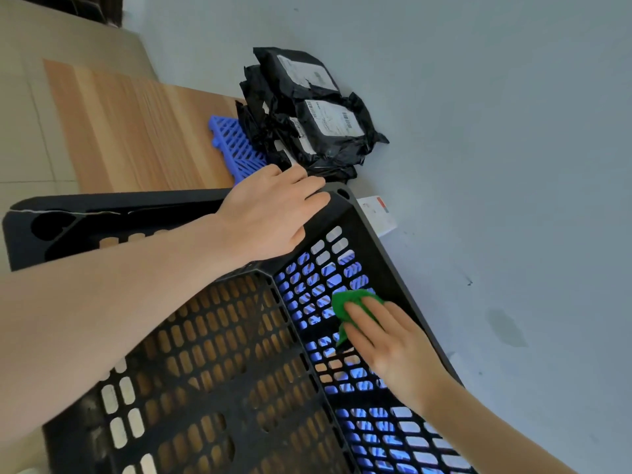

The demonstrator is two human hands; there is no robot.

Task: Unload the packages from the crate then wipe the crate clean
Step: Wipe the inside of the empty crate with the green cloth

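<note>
With the packages [318,114] piled just beyond the crate's [119,203] far corner, we should brace its rim with our flat left hand [270,217] and press the cloth [349,299] firmly along its wall under our flat right hand [393,340].

Black crate [219,388], green cloth [342,301]

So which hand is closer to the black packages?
Left. The left hand rests on the far corner rim of the crate, right beside the black packages. The right hand is lower down inside the crate, pressing the green cloth against its side wall.
</note>
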